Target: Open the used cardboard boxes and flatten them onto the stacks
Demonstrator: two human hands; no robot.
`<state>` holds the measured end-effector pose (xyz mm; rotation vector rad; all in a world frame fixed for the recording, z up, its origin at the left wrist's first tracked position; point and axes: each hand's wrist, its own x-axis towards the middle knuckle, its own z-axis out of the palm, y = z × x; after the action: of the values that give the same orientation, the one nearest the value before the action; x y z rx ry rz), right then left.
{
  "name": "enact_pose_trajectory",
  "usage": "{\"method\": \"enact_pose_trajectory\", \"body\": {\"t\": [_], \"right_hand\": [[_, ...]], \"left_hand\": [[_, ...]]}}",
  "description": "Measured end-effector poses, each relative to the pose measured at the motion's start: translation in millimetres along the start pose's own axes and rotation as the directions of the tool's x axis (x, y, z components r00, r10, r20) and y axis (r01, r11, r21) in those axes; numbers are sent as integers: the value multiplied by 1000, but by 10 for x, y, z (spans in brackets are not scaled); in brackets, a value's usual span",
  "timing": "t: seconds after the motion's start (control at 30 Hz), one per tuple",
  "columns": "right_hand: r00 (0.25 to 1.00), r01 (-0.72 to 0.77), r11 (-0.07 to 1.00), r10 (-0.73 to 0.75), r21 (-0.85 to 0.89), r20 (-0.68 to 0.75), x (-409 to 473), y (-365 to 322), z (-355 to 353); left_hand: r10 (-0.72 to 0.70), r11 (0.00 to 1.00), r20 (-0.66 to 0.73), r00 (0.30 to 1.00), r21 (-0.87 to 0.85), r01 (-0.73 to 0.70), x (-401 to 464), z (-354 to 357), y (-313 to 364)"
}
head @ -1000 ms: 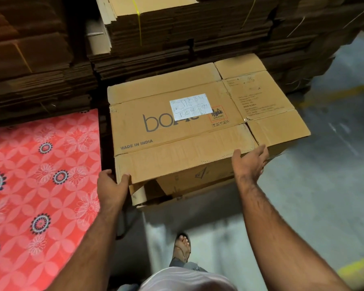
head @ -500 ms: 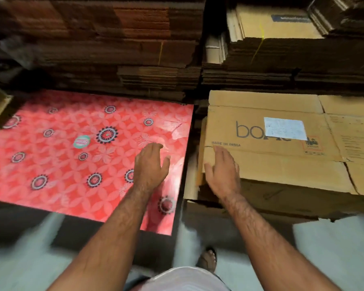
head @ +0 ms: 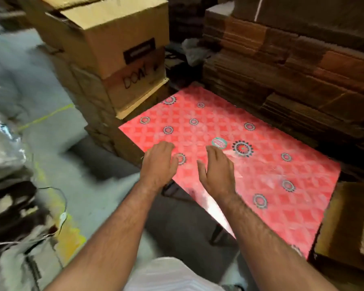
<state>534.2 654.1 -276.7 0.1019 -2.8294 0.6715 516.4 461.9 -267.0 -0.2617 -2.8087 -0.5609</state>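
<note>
Grey concrete floor (head: 36, 80) fills the view from nine to seven o'clock, blurred, with a faint yellow line crossing it. From twelve to three o'clock rise the stacks of flattened cardboard (head: 282, 76), layer on layer of brown edges. At eleven o'clock stand the used cardboard boxes (head: 114, 49), still formed and piled one on another; the upper one has its flaps loosely shut and a dark label on its side, and the one below carries handwritten marker letters. A red patterned sheet (head: 271, 175) with dark round motifs lies flat from the centre out to four o'clock, its far edge just beside the stacks and its left corner near the base of the boxes. At four o'clock, beside that sheet, the edge of another brown carton (head: 345, 227) shows.

Both bare forearms reach in from six o'clock. The left hand (head: 159, 164) hangs over the near left corner of the sheet, palm down, fingers loosely curled and close together, holding nothing. The right hand (head: 218, 171) is just beside it over the sheet, fingers straight and lying together, thumb apart, also empty. Whether either hand touches the sheet cannot be told.
</note>
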Motion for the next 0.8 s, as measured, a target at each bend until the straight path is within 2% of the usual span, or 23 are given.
{"method": "enact_pose_trajectory", "body": {"t": [0.2,0.33,0.6,0.8], "right_hand": [[990,127,992,-127,0,68,507,-1084,552],[979,167,986,-165,-13,117,865,-1492,877],[994,105,994,-105,26,18,2055,-1959,1476],[993,51,992,-38,118,-113,3149,-2425,1563]], "left_hand": [[-169,985,-43,985,34,171,42,-468,-1091],[-209,977,-89,974,25,212,197,-539,-1587],[-148,987,-122,981,40,153,1295,-700,-2441],[-48,996,-178,983,72,62,2284,-1114,-3022]]}}
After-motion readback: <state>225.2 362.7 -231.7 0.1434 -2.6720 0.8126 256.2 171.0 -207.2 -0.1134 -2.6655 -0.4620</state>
